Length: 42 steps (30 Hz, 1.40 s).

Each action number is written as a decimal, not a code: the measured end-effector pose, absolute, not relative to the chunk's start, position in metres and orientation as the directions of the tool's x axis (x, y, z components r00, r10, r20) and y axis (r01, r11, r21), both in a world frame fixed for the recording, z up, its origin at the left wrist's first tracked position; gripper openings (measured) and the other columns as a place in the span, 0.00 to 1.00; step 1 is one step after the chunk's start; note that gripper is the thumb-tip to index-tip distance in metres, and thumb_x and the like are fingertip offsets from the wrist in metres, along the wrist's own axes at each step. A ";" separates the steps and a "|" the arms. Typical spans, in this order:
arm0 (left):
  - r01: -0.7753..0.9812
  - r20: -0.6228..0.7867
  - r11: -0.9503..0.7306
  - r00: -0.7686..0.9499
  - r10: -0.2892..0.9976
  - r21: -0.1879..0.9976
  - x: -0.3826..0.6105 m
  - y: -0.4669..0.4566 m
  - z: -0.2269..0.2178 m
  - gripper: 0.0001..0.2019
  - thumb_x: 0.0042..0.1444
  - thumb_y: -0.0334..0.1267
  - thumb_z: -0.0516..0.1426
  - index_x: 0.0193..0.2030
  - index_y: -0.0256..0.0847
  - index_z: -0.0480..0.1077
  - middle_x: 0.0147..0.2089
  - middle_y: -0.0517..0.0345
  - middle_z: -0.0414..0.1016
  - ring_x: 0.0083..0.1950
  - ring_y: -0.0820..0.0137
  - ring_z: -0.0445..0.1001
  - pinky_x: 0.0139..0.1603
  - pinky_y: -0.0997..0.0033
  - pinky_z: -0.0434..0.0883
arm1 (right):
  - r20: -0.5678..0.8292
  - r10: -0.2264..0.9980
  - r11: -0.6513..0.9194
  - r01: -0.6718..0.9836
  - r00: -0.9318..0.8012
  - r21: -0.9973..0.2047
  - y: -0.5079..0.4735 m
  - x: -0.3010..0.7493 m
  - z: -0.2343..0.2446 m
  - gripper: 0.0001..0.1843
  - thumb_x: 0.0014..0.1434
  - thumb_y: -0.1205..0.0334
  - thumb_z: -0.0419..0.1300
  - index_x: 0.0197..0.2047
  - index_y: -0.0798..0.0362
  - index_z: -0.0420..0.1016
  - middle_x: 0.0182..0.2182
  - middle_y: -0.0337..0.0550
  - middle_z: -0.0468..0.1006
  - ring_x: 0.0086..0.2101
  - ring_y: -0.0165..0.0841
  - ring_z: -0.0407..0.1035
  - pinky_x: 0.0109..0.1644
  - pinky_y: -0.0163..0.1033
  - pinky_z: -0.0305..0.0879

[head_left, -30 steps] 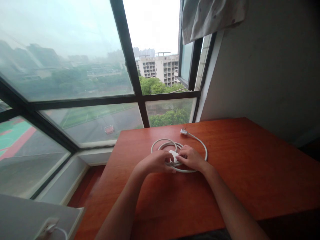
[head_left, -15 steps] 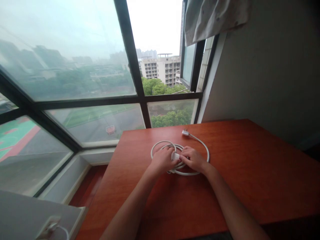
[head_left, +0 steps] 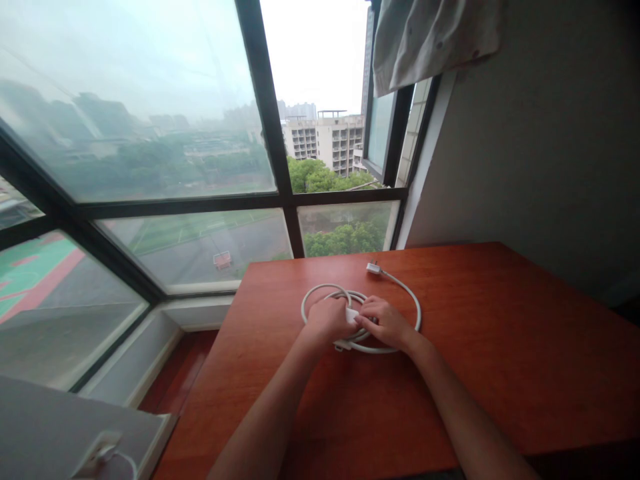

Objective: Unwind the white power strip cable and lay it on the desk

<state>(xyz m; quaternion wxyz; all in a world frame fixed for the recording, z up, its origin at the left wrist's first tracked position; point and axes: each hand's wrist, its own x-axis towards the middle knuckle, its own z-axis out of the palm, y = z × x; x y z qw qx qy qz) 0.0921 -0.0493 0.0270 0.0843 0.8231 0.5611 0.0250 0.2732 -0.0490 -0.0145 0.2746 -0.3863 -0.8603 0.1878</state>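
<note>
A thick white cable (head_left: 416,300) lies in loose coils on the reddish-brown table (head_left: 490,333). Its plug (head_left: 373,268), prongs toward the window, rests at the far side of the coils. Over the coils, my left hand (head_left: 330,319) is closed around a white connector (head_left: 352,315) on the cable. My right hand (head_left: 384,320) has its fingers bent, with the tips pinching the right end of that connector. The fingers of my left hand are partly hidden behind its back. A small pale piece (head_left: 343,345) of the cable shows below my left hand.
A large window with dark frames (head_left: 190,205) stands beyond the table, one pane swung outward. A grey-white curtain (head_left: 435,43) hangs at the upper right beside a grey wall (head_left: 540,153). At the lower left, a wall socket (head_left: 100,453) has a white cord plugged in.
My left hand has rolled over slightly, so its back now hides more of its fingers. The right fingertips have shifted a little on the connector. The view has tilted slightly.
</note>
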 end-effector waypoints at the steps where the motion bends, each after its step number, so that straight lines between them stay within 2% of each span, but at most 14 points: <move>1: 0.920 -0.046 -0.358 0.370 0.928 0.161 0.092 -0.049 0.026 0.22 0.52 0.56 0.54 0.41 0.39 0.73 0.42 0.42 0.78 0.43 0.52 0.77 0.40 0.61 0.71 | 0.328 0.773 0.626 0.570 -0.543 -0.532 -0.049 0.272 -0.015 0.17 0.64 0.57 0.53 0.27 0.50 0.76 0.29 0.42 0.78 0.37 0.35 0.69 0.46 0.40 0.62; 6: 0.929 -0.017 -0.328 0.336 0.942 0.168 0.094 -0.051 0.024 0.21 0.53 0.55 0.53 0.38 0.38 0.74 0.41 0.42 0.78 0.41 0.54 0.77 0.40 0.63 0.70 | 0.338 0.795 0.604 0.601 -0.504 -0.523 -0.049 0.270 -0.015 0.20 0.66 0.56 0.51 0.26 0.51 0.74 0.27 0.42 0.77 0.35 0.35 0.68 0.44 0.40 0.62; 10: 0.934 0.011 -0.292 0.296 0.955 0.206 0.093 -0.051 0.024 0.21 0.51 0.56 0.55 0.39 0.41 0.74 0.39 0.47 0.78 0.40 0.57 0.76 0.39 0.65 0.69 | 0.364 0.798 0.602 0.603 -0.480 -0.524 -0.048 0.273 -0.013 0.19 0.66 0.56 0.51 0.27 0.51 0.76 0.26 0.43 0.77 0.35 0.36 0.67 0.44 0.40 0.62; 13: 0.925 0.085 -0.255 0.240 0.967 0.283 0.093 -0.052 0.025 0.21 0.51 0.56 0.56 0.42 0.41 0.74 0.38 0.48 0.78 0.40 0.58 0.76 0.39 0.66 0.67 | 0.374 0.807 0.591 0.604 -0.457 -0.535 -0.047 0.277 -0.012 0.19 0.65 0.56 0.53 0.26 0.50 0.77 0.26 0.43 0.77 0.36 0.36 0.66 0.42 0.40 0.62; 16: 0.884 0.167 -0.207 0.149 0.975 0.419 0.093 -0.049 0.026 0.18 0.53 0.50 0.56 0.43 0.39 0.73 0.37 0.49 0.77 0.39 0.62 0.75 0.39 0.68 0.67 | 0.381 0.799 0.602 0.607 -0.466 -0.519 -0.047 0.279 -0.014 0.20 0.65 0.56 0.52 0.25 0.50 0.77 0.24 0.43 0.77 0.35 0.36 0.65 0.43 0.40 0.62; 20: 0.656 0.192 -0.197 0.080 0.978 0.729 0.089 -0.039 0.023 0.13 0.53 0.43 0.56 0.42 0.38 0.73 0.32 0.56 0.75 0.33 0.68 0.73 0.34 0.73 0.68 | 0.379 0.788 0.615 0.621 -0.485 -0.486 -0.046 0.278 -0.018 0.18 0.64 0.59 0.54 0.24 0.50 0.75 0.26 0.43 0.77 0.36 0.36 0.66 0.43 0.40 0.63; 23: 0.358 0.123 -0.129 0.040 0.992 0.925 0.084 -0.032 0.020 0.16 0.52 0.47 0.57 0.42 0.37 0.72 0.31 0.56 0.74 0.32 0.68 0.73 0.30 0.74 0.70 | 0.378 0.789 0.615 0.634 -0.485 -0.470 -0.046 0.278 -0.018 0.15 0.63 0.60 0.55 0.26 0.51 0.75 0.27 0.43 0.77 0.36 0.36 0.66 0.43 0.40 0.63; 25: 0.164 0.038 -0.043 0.030 0.999 0.985 0.081 -0.029 0.020 0.20 0.51 0.51 0.58 0.42 0.36 0.71 0.32 0.56 0.72 0.32 0.68 0.73 0.27 0.73 0.71 | 0.375 0.793 0.608 0.641 -0.480 -0.467 -0.046 0.278 -0.018 0.14 0.63 0.60 0.55 0.27 0.51 0.75 0.28 0.43 0.77 0.37 0.36 0.67 0.43 0.40 0.63; 29: -0.070 -0.036 0.038 0.028 0.999 0.997 0.074 -0.029 0.025 0.25 0.46 0.55 0.61 0.42 0.36 0.69 0.32 0.58 0.71 0.30 0.69 0.73 0.27 0.71 0.73 | 0.363 0.809 0.588 0.652 -0.463 -0.478 -0.045 0.279 -0.017 0.12 0.62 0.61 0.56 0.28 0.51 0.75 0.29 0.44 0.77 0.37 0.36 0.67 0.44 0.40 0.63; 36: -0.202 -0.096 0.084 -0.049 0.994 0.976 0.059 -0.023 0.026 0.24 0.47 0.55 0.63 0.40 0.36 0.66 0.30 0.59 0.69 0.29 0.72 0.72 0.29 0.73 0.73 | 0.399 0.834 0.545 0.679 -0.380 -0.492 -0.041 0.285 -0.021 0.07 0.61 0.63 0.57 0.34 0.51 0.76 0.38 0.46 0.78 0.41 0.38 0.68 0.48 0.43 0.64; 39: -0.288 -0.135 0.119 -0.037 0.990 0.950 0.052 -0.019 0.023 0.24 0.47 0.54 0.63 0.40 0.36 0.65 0.30 0.60 0.68 0.26 0.74 0.70 0.26 0.74 0.72 | 0.397 0.836 0.542 0.680 -0.378 -0.494 -0.041 0.285 -0.022 0.06 0.60 0.64 0.57 0.35 0.51 0.76 0.39 0.46 0.78 0.42 0.37 0.68 0.49 0.43 0.64; 42: -0.322 -0.134 0.096 -0.098 0.986 0.942 0.049 -0.017 0.021 0.25 0.47 0.51 0.64 0.44 0.37 0.63 0.32 0.60 0.68 0.25 0.75 0.69 0.22 0.77 0.69 | 0.387 0.837 0.542 0.682 -0.387 -0.491 -0.042 0.284 -0.023 0.06 0.60 0.64 0.58 0.36 0.51 0.76 0.39 0.45 0.78 0.42 0.37 0.68 0.49 0.43 0.64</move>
